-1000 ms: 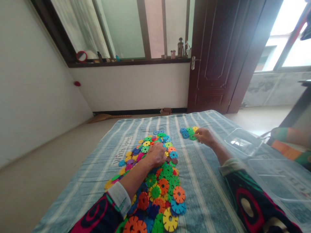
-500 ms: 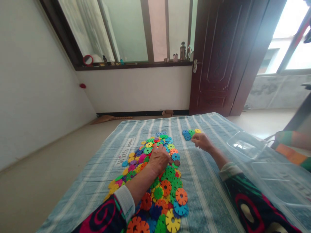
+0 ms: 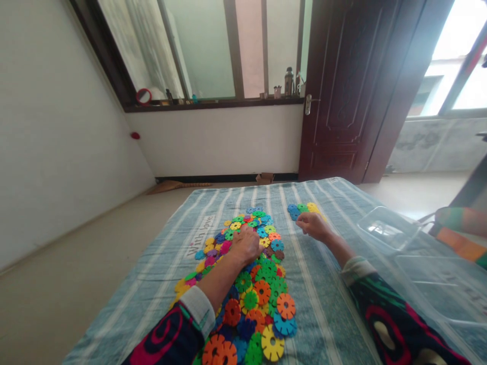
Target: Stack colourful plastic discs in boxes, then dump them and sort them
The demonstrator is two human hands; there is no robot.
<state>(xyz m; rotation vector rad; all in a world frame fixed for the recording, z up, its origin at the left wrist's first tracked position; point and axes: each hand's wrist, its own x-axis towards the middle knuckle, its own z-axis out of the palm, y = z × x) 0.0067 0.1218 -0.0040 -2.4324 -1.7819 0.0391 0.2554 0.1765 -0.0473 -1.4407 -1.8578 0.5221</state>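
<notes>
A long heap of colourful notched plastic discs (image 3: 262, 291) covers the middle of the bed. My left hand (image 3: 245, 246) lies over the heap's upper part with its fingers bent down onto the discs; whatever its fingertips grip is hidden. To the right, my right hand (image 3: 314, 225) is just above the striped sheet, its fingers curled together, and I cannot make out anything in them. Directly behind it is a small group of blue, green and yellow discs (image 3: 303, 208), partly covered by the hand.
A clear plastic box (image 3: 386, 228) stands on the right of the striped sheet (image 3: 319, 284), with a clear lid-like piece (image 3: 441, 284) nearer me. Beyond the bed are a dark red door (image 3: 342, 91) and a sill (image 3: 213, 104) holding a flask (image 3: 289, 82) and small items.
My right hand has shifted slightly left and nearer me, showing more yellow at the small group. My left hand stays over the heap, its fingers more curled. The view has tilted slightly.
</notes>
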